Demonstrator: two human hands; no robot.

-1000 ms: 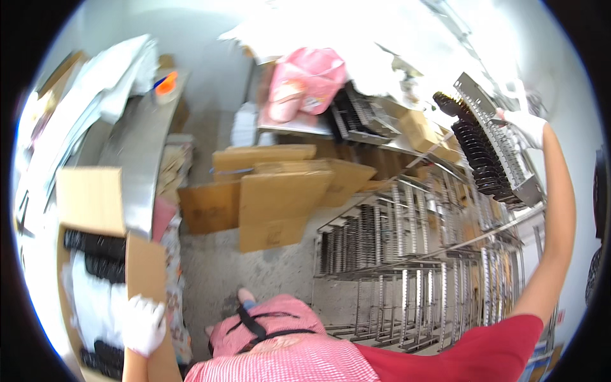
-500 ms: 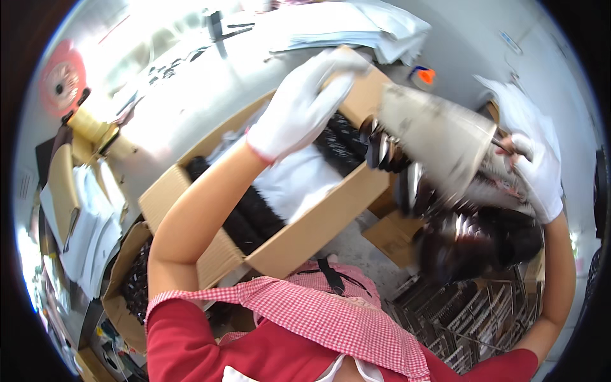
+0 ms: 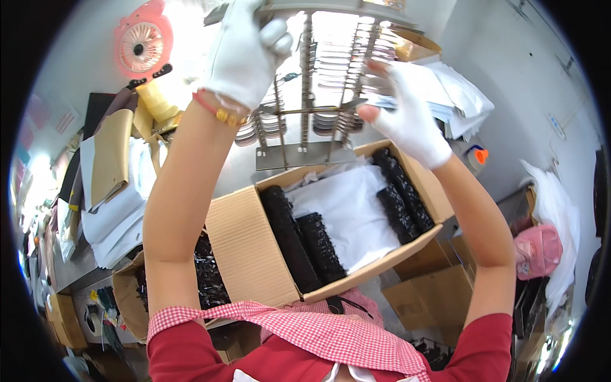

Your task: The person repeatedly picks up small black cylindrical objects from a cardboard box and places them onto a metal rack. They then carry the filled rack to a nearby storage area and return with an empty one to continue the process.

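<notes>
A metal rack with rows of thin curved lenses between its posts stands behind the open cardboard box. My left hand, in a white glove, is closed with curled fingers at the rack's upper left; its grip is partly hidden. At the rack's right side is my right hand, its glove leaving fingertips bare. Its fingers and thumb are apart, and the thumb lies close to a rod end; contact is unclear. Inside the cardboard box are white sheeting and shiny black rolls.
A pink fan and a stack of folders and papers stand at left. White sheets lie at the back right, near an orange-centred tape roll. Brown cartons and a pink bag sit lower right.
The lens-filled rack has gone from my right side, where my right hand held it tilted, to behind the box. My right hand has opened; my left hand has moved up to the rack.
</notes>
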